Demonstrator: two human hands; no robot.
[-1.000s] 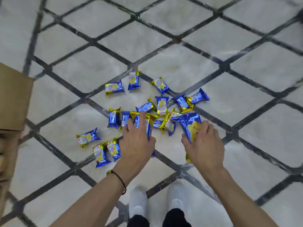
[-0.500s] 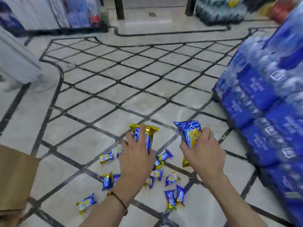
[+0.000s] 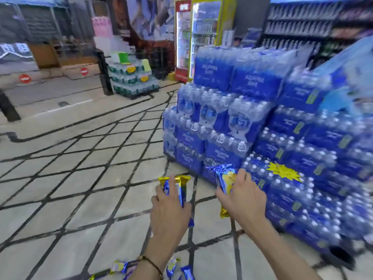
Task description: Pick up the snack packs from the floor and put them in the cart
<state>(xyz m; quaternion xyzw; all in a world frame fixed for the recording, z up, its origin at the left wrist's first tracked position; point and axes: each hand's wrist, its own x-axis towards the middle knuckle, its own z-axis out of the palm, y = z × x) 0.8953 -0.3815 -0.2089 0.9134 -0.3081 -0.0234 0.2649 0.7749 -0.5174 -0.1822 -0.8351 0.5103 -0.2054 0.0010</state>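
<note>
My left hand (image 3: pixel 169 211) grips a blue and gold snack pack (image 3: pixel 178 186), held up in front of me above the floor. My right hand (image 3: pixel 244 199) grips another blue and gold snack pack (image 3: pixel 225 178) at about the same height. Several more small snack packs (image 3: pixel 173 267) lie on the tiled floor at the bottom edge of the view, partly hidden by my left forearm. No cart is in view.
A tall stack of blue shrink-wrapped water bottle packs (image 3: pixel 262 128) fills the right side, close to my right hand. A smaller pallet of bottles (image 3: pixel 133 77) and a drinks fridge (image 3: pixel 199 37) stand farther back. Tiled floor (image 3: pixel 70 168) stretches to the left.
My view has swung up from the floor to the shop. Both hands have lifted their snack packs off the floor. The cardboard at the left has left the view.
</note>
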